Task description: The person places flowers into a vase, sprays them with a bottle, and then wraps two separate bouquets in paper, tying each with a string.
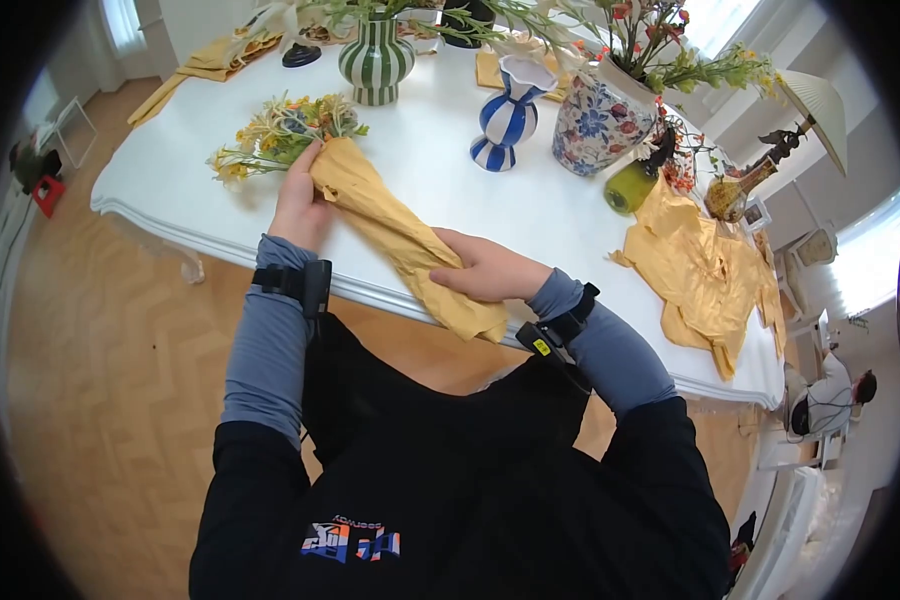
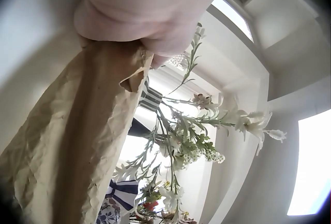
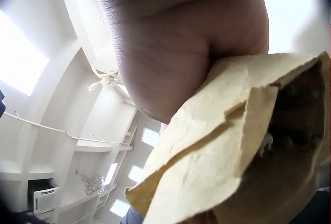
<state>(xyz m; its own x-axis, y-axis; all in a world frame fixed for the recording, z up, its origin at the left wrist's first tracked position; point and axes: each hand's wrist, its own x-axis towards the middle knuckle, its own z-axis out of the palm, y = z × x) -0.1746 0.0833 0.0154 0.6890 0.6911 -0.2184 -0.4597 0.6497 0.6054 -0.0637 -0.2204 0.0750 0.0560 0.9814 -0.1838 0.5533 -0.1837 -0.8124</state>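
A bouquet wrapped in crinkled tan paper (image 1: 385, 225) lies slantwise over the table's front edge, its yellow and white flowers (image 1: 288, 135) at the upper left. My left hand (image 1: 303, 205) grips the wrap just below the blooms. Farther down, my right hand (image 1: 485, 268) holds the paper with the thumb on top and the fingers hidden beneath. In the left wrist view the palm (image 2: 145, 11) presses against the paper (image 2: 93, 131). The right wrist view shows the palm (image 3: 181, 42) on the wrap (image 3: 217, 125), whose lower end gapes with dark stems inside.
On the white table (image 1: 420, 140) stand a green-striped vase (image 1: 377, 62), a blue-striped vase (image 1: 510, 115) and a floral vase (image 1: 600, 120). Crumpled tan paper (image 1: 700, 265) lies at the right near a green bottle (image 1: 630, 188), an amber bottle (image 1: 727, 198) and a lamp (image 1: 815, 110).
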